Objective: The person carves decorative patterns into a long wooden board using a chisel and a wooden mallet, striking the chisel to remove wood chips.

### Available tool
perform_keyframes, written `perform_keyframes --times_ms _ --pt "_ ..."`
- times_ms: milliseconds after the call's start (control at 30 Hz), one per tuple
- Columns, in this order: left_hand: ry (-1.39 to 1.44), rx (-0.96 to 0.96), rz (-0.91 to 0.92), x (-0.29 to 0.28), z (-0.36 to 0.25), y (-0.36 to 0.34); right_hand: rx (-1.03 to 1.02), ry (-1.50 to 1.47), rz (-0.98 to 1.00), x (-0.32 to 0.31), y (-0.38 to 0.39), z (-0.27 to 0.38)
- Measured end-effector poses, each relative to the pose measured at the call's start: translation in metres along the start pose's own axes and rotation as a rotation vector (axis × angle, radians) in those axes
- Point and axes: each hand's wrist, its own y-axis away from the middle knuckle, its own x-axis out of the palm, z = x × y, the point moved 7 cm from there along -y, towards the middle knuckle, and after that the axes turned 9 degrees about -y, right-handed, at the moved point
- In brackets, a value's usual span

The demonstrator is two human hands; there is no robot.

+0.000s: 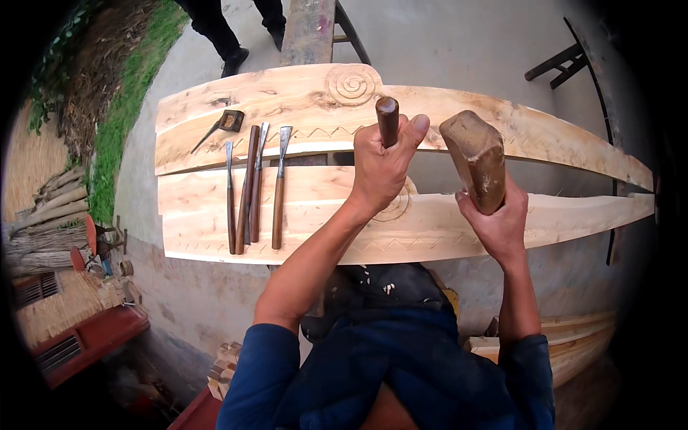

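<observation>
My left hand (380, 168) grips an upright chisel (387, 115), its blade hidden below my fist, over a spiral carving. My right hand (502, 222) holds a chunky wooden mallet (473, 147) raised beside it. Beneath both lie two long pale planks, the upper one (559, 136) and the lower one (580, 218), with zigzag lines; another spiral (352, 84) shows on the upper plank. Several chisels (277, 215) rest across the planks at left, near a small dark tool (229, 121), perhaps an ink-line marker.
A person's legs (222, 36) stand beyond the planks, by a weathered bench (308, 32). A dark trestle (559, 64) is at right. Grass (118, 136), stacked sticks (50, 201) and red metal items (97, 337) line the left. More boards (566, 333) lie at lower right.
</observation>
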Motion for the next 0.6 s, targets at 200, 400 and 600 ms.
perform_keyframes --times_ms 200,400,600 --pt "-0.004 0.016 -0.041 -0.008 -0.003 0.009 -0.550 0.120 -0.188 -0.036 -0.018 0.104" --pt "0.046 0.044 -0.055 0.005 -0.008 0.008 -0.585 -0.466 -0.245 -0.083 -0.016 0.157" --pt "0.090 0.158 -0.172 -0.009 -0.004 0.015 -0.531 0.885 0.124 -0.009 -0.060 0.145"
